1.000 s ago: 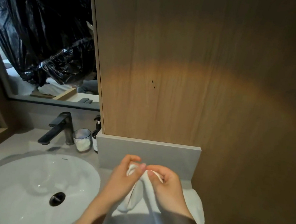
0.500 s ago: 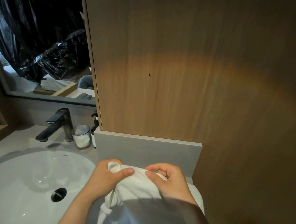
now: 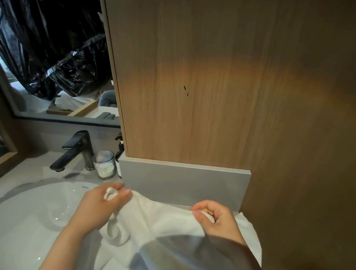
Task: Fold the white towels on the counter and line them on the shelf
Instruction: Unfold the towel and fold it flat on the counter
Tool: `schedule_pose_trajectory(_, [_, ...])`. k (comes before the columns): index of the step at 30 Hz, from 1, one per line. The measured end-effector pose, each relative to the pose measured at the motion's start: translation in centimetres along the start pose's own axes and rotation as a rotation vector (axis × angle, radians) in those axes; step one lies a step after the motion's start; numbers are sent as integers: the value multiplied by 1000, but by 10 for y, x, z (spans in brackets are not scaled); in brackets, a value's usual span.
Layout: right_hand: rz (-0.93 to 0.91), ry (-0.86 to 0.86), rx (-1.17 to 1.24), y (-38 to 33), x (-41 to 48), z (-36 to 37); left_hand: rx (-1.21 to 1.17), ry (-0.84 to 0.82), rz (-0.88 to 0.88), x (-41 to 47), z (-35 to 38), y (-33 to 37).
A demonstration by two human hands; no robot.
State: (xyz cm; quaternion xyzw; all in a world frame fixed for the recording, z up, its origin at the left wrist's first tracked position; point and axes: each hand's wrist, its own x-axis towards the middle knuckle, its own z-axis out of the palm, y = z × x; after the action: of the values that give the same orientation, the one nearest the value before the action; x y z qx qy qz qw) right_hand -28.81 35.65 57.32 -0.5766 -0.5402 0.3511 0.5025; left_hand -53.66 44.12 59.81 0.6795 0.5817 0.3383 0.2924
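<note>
Both hands pinch the top edge of a white towel (image 3: 161, 221), stretched between them above the desk (image 3: 32, 167): left hand (image 3: 99, 208) at one corner, right hand (image 3: 215, 221) at the other

White towel (image 3: 161, 218) stretched between both hands, draping over counter beside sink

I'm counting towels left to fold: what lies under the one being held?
White cloth pokes out beneath the held towel on its right; the sink lies at its left. The counter directly below is covered.
</note>
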Motion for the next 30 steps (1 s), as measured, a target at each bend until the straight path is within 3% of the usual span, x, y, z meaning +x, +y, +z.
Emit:
schedule_pose_trajectory(5, [-36, 7, 0, -6, 3, 14, 8, -212, 212, -5, 28, 39])
schedule_pose_trajectory(8, [-69, 19, 8, -10, 6, 22, -46, -416, 211, -11, 49, 49])
schedule_pose_trajectory(14, [-45, 55, 48, -9, 10, 26, -36, -567, 203, -14, 57, 44])
schedule_pose_trajectory(30, [-34, 37, 35, 7, 9, -8, -176, -400, 67, 0, 12, 16])
